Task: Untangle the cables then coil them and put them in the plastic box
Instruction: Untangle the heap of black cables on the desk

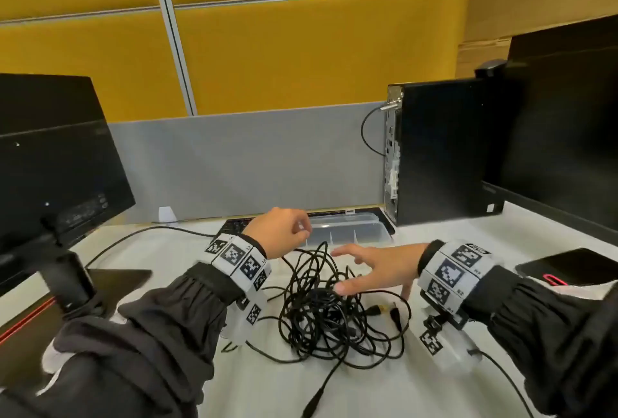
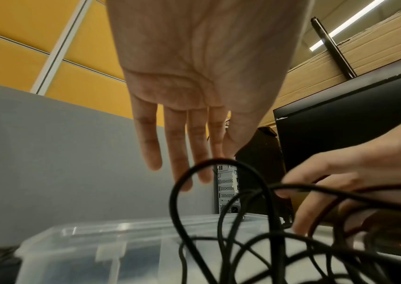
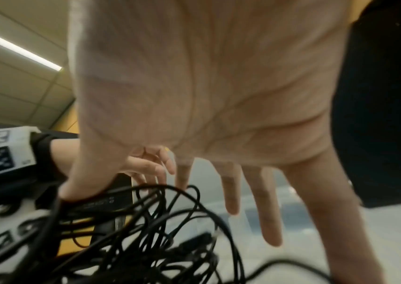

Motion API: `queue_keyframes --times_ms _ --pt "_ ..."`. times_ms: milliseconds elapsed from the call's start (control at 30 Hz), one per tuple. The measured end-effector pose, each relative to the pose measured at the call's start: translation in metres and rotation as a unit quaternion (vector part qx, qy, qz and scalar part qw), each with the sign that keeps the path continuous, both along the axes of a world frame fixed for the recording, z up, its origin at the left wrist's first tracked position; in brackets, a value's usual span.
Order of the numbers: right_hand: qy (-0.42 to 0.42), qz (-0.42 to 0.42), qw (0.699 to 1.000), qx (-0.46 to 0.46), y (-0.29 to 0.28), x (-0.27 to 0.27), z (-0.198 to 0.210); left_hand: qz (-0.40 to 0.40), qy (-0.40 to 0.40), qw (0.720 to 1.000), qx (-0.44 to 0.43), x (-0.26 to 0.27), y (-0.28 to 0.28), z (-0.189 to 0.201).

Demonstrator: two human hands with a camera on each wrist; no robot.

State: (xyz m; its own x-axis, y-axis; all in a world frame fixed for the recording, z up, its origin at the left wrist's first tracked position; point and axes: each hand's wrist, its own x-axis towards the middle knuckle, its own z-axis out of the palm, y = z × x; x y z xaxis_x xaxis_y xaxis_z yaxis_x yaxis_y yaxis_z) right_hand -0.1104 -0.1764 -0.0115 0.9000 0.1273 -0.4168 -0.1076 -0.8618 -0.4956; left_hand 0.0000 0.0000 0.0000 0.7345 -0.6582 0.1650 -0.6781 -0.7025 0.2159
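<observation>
White desk (image 1: 401, 391) | tangled black cables (image 1: 334, 310) | left hand (image 1: 279, 232) seemingly relaxed | right hand (image 1: 374, 270) splayed, empty

Beyond the left hand (image 1: 279, 232), the plastic box (image 1: 347, 233) is partly hidden. Individual cables (image 1: 327, 304) beneath the right hand (image 1: 371, 270) cannot be distinguished; one runs off the lower edge.
</observation>
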Motion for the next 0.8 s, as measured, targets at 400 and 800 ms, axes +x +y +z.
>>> queue_keyframes --times_ms 400,800 --pt "0.014 -0.078 0.976 0.203 -0.004 0.028 -0.064 -0.001 0.155 0.957 -0.245 0.002 0.023 -0.046" --pt "-0.364 -0.049 0.898 0.243 0.003 0.020 -0.021 0.091 0.242 0.901 -0.349 0.002 0.035 -0.058"
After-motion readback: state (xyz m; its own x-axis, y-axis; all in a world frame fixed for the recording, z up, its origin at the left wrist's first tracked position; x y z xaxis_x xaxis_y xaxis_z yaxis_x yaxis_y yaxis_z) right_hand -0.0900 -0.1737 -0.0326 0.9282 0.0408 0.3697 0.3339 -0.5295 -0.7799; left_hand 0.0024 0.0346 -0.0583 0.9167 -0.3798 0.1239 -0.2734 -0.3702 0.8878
